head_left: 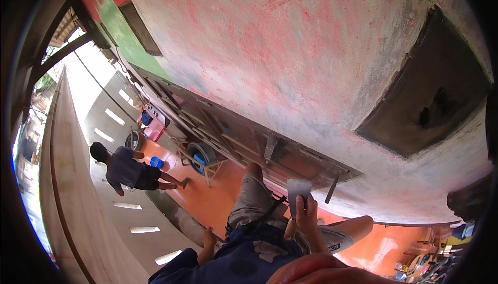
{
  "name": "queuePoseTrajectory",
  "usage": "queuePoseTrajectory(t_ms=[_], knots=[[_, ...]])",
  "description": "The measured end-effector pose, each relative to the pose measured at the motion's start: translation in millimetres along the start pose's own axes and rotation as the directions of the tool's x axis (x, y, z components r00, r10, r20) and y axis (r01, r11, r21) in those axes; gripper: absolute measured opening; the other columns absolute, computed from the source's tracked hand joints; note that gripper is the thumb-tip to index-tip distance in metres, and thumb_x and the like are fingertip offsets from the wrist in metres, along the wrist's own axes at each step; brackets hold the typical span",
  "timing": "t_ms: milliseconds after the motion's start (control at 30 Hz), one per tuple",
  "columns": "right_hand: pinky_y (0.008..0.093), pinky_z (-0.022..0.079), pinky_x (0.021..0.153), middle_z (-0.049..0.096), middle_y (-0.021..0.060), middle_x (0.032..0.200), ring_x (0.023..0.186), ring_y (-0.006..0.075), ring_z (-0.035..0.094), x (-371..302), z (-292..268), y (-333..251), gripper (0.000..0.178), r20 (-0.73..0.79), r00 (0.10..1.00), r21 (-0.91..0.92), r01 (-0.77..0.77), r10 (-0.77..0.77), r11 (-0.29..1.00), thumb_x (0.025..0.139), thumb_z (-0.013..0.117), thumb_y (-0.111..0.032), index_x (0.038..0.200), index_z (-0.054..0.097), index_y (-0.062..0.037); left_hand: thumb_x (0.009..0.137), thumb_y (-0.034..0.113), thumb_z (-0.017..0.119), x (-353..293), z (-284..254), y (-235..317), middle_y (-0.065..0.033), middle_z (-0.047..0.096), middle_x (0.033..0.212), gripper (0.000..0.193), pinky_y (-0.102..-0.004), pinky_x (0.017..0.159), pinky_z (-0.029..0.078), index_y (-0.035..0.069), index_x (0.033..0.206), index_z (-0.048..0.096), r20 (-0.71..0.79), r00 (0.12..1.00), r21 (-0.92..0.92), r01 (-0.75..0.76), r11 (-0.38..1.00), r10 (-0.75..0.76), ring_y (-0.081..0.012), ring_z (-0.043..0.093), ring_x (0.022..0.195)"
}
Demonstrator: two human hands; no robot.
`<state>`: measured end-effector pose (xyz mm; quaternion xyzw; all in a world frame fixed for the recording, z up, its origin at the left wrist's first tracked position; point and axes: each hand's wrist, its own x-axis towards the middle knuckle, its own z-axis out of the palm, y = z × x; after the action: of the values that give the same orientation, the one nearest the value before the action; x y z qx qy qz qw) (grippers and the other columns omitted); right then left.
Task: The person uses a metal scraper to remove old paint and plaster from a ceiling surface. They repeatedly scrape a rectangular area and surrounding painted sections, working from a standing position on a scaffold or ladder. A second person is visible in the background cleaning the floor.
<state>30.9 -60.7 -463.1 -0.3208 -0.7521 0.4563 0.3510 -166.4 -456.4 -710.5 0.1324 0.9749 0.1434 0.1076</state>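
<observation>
My right hand [307, 212] is closed around a scraper [299, 190] with a broad flat metal blade and a wooden handle. The blade points up, close to the wall [259, 71] but apart from it. Old paint covers this wall in worn patches of white, pink, red and green. Low at my left side is my left hand [208, 238], small in view beside the edge of a low grey wall [179, 216]. How its fingers are set is too unclear to make out.
A dark panel [428, 84] is set in the wall at right, a brown door [259, 144] below. Another person [129, 167] stands on the orange tiled floor [223, 193], near a blue bucket [156, 162] and a dark tub [201, 155]. Clutter [420, 266] lies lower right.
</observation>
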Motion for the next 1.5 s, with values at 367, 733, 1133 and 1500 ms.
queuePoseTrajectory(t_ms=[367, 733, 1133, 1500], knots=[[0.0378, 0.043, 0.053, 0.062, 0.0161, 0.071, 0.056, 0.0284, 0.06, 105, -11, -112, 0.017, -0.052, 0.981, 0.135, 0.191, -0.185, 0.972, 0.1, 0.056, -0.013, 0.105, 0.058, 0.0034, 0.085, -0.009, 0.051, 64, -197, 331, -0.0099, 0.052, 0.107, 0.022, -0.0339, 0.075, 0.053, 0.0, 0.104, 0.058, -0.018, 0.85, -0.923, -0.217, 0.319, 0.526, -0.0204, 0.061, 0.088], [0.0365, 0.035, 0.049, 0.054, 0.0105, 0.063, 0.05, 0.0195, 0.051, 240, -7, -274, 0.012, -0.136, 0.871, 0.302, 0.491, -0.473, 0.817, 0.102, 0.048, -0.01, 0.104, 0.051, 0.0022, 0.099, 0.025, 0.05, 26, -355, 497, -0.0169, 0.041, 0.134, 0.082, -0.037, 0.101, 0.041, -0.001, 0.157, -0.002, -0.348, 0.575, -0.921, -0.061, -0.385, 0.741, -0.0191, 0.049, 0.115], [0.04, 0.034, 0.048, 0.052, 0.0128, 0.062, 0.049, 0.0259, 0.047, 248, -9, -310, 0.009, -0.275, 0.827, 0.171, 0.545, -0.491, 0.821, 0.101, 0.05, -0.008, 0.099, 0.049, 0.0, 0.107, 0.019, 0.035, 12, -435, 511, -0.0119, 0.062, 0.098, 0.07, -0.0209, 0.041, 0.035, 0.003, 0.159, -0.01, -0.177, 0.597, -0.984, -0.078, -0.163, 0.783, -0.0045, 0.043, 0.045], [0.0416, 0.037, 0.055, 0.053, 0.0143, 0.071, 0.059, 0.0292, 0.05, 246, -12, -315, 0.01, -0.251, 0.842, 0.26, 0.534, -0.477, 0.805, 0.101, 0.051, -0.01, 0.099, 0.049, -0.0007, 0.107, 0.009, 0.028, 1, -441, 515, 0.0006, 0.056, 0.073, 0.065, -0.0181, 0.045, 0.035, 0.002, 0.158, -0.013, -0.261, 0.599, -0.964, -0.121, -0.237, 0.757, -0.002, 0.04, 0.047]])
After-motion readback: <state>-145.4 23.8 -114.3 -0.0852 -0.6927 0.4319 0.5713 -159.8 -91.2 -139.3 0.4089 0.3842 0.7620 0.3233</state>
